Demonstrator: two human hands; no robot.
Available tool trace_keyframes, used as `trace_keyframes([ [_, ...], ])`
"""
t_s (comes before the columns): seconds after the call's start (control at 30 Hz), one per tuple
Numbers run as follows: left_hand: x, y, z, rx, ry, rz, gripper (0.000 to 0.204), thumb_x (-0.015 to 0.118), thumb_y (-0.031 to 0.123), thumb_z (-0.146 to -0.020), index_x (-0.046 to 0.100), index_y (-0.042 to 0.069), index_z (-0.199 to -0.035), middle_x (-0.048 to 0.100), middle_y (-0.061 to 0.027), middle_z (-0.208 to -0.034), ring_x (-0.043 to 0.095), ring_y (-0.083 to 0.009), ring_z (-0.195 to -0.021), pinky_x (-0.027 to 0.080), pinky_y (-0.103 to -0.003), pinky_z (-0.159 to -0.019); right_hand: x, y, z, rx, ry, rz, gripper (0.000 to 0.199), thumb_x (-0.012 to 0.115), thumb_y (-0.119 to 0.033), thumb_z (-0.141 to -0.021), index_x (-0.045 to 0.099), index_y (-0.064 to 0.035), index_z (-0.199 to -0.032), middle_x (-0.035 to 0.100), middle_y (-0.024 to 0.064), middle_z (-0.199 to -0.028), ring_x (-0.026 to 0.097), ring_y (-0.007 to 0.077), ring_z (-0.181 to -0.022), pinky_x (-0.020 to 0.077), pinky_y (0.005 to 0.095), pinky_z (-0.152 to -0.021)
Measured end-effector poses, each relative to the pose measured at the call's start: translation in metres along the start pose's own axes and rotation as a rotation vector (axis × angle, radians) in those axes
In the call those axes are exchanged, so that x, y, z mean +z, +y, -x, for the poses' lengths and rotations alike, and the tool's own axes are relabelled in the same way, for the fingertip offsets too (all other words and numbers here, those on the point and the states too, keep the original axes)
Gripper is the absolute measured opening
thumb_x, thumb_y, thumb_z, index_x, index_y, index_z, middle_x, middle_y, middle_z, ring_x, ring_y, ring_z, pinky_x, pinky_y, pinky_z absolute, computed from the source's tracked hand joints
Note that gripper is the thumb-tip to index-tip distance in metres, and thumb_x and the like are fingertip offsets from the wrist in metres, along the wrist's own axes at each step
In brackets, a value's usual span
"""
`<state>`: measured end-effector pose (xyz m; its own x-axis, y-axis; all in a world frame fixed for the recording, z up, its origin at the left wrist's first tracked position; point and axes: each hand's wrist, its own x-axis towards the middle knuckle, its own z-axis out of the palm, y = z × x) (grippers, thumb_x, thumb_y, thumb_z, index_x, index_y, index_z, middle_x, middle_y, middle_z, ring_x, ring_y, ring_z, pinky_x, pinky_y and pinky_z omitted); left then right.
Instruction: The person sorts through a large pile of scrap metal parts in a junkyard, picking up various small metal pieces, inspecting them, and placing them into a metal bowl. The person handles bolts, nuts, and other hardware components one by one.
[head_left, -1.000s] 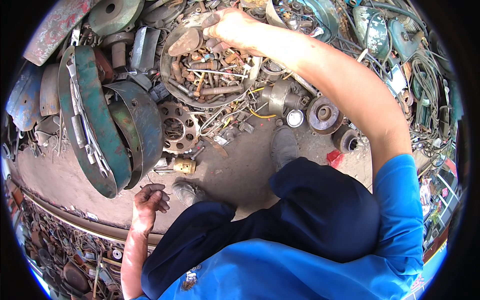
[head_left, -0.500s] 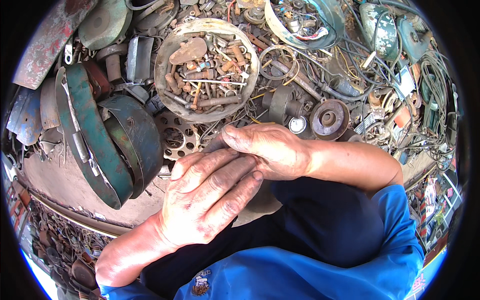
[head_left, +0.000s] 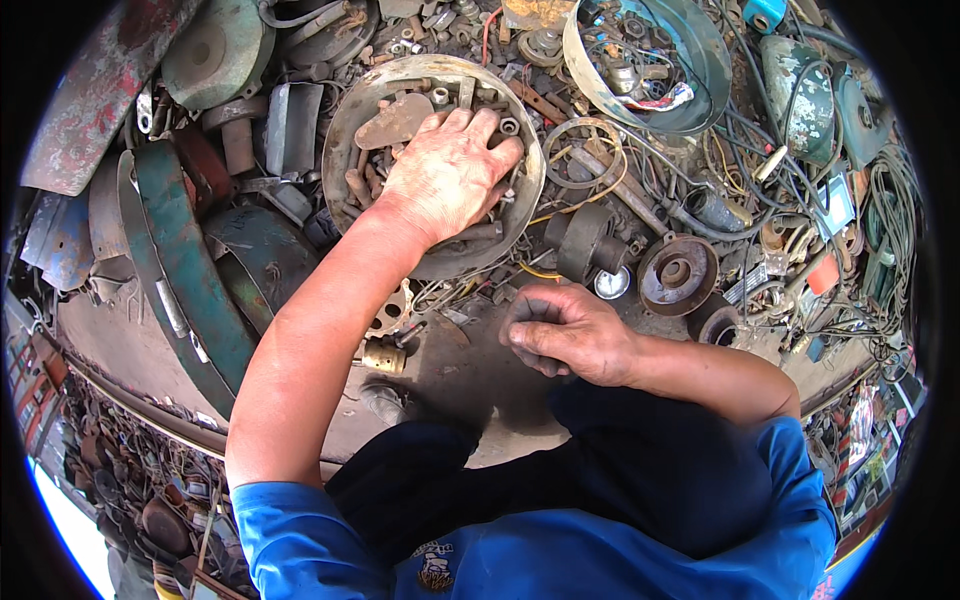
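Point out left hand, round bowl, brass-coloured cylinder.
Left hand [head_left: 445, 178]: head view, back of the hand.
Round bowl [head_left: 531, 180]: head view, right side wall.
Brass-coloured cylinder [head_left: 384, 358]: head view, its side.

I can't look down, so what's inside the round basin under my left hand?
Rusty bolts, nuts and a flat plate show in the basin. Your left hand covers much of the middle; what's beneath is hidden.
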<state>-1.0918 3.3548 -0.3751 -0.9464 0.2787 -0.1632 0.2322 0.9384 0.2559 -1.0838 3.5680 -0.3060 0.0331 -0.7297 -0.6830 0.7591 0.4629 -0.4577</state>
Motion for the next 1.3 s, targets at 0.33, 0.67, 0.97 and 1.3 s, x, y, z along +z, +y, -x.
trace_keyframes([
  [0.33, -0.055, 0.001, 0.065, -0.118, -0.430, -0.158, 0.018, 0.059, 0.012, -0.084, 0.071, 0.009, -0.097, 0.064, -0.0117, -0.104, 0.065, -0.0267, -0.102, 0.052, -0.041, -0.088, -0.011, 0.011, -0.007, -0.085, 0.044, -0.033, 0.027, 0.041, 0.007, -0.094, 0.052, 0.0025, -0.119, 0.062, 0.0119, -0.109, 0.066, 0.0219, -0.092, 0.0591, 0.0346, -0.076],
  [0.67, 0.010, 0.017, 0.008, -0.132, 0.066, 0.076, 0.046, 0.065, 0.016, -0.086, 0.057, 0.004, -0.131, 0.060, -0.0141, -0.118, 0.057, -0.0326, -0.113, 0.045, -0.047, -0.097, -0.001, 0.005, -0.005, 0.039, 0.033, 0.197, 0.025, 0.041, 0.005, -0.096, 0.054, 0.0042, -0.118, 0.068, 0.0153, -0.110, 0.071, 0.0192, -0.079, 0.0574, 0.0319, -0.068],
  [0.97, -0.020, 0.016, 0.021, -0.229, -0.232, 0.167, 0.026, 0.067, 0.023, -0.086, 0.067, 0.008, -0.108, 0.059, -0.0151, -0.113, 0.054, -0.0383, -0.115, 0.042, -0.055, -0.100, -0.003, 0.003, 0.007, 0.022, 0.058, 0.204, 0.022, 0.042, 0.002, -0.099, 0.053, 0.0015, -0.118, 0.069, 0.0137, -0.109, 0.070, 0.0179, -0.078, 0.0563, 0.0303, -0.067],
  [1.3, -0.053, -0.003, 0.036, -0.305, -0.386, 0.066, 0.023, 0.062, 0.022, -0.091, 0.071, 0.001, -0.096, 0.071, -0.0173, -0.099, 0.067, -0.0340, -0.102, 0.049, -0.049, -0.097, 0.002, 0.002, 0.006, 0.012, 0.030, 0.293, 0.019, 0.046, -0.003, -0.099, 0.057, 0.0026, -0.114, 0.072, 0.0129, -0.103, 0.070, 0.0166, -0.076, 0.0559, 0.0315, -0.066],
])
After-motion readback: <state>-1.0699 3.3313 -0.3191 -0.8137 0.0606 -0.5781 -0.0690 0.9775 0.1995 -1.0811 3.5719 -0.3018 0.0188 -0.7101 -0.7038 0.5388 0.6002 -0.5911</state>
